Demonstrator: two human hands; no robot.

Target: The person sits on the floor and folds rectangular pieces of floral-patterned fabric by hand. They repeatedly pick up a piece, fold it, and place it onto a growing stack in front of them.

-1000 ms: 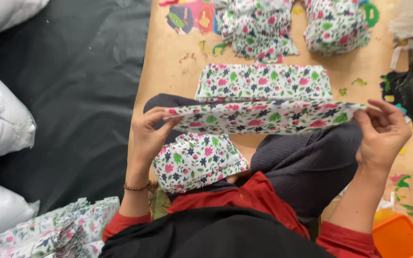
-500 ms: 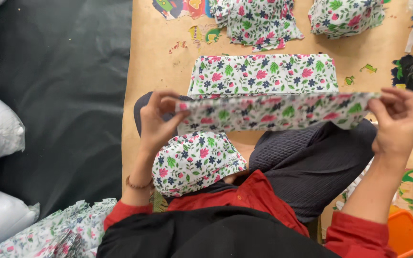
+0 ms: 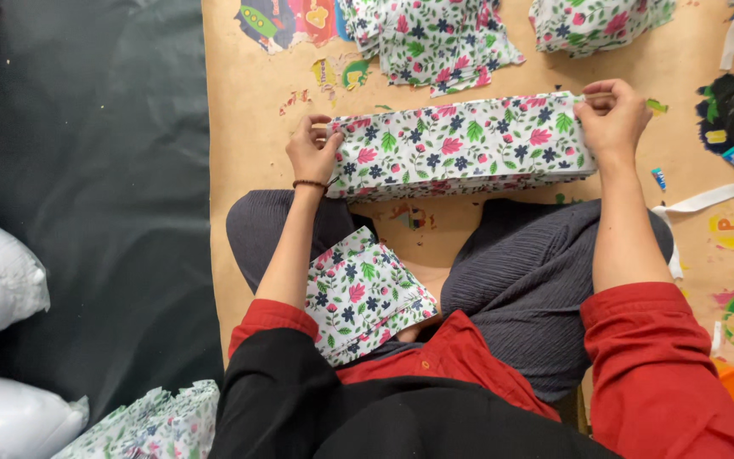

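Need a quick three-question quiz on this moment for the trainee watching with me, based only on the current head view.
1. True or false: both hands grip the ends of the long floral strip stack.
2. Which hand wears the bead bracelet?
A. left hand
B. right hand
C. neither
3. Fill in: a smaller folded floral piece rests on the person's ____.

Key:
1. True: each hand pinches one end, with the stack lying on the brown paper sheet.
2. A
3. Lap, beside the left forearm.
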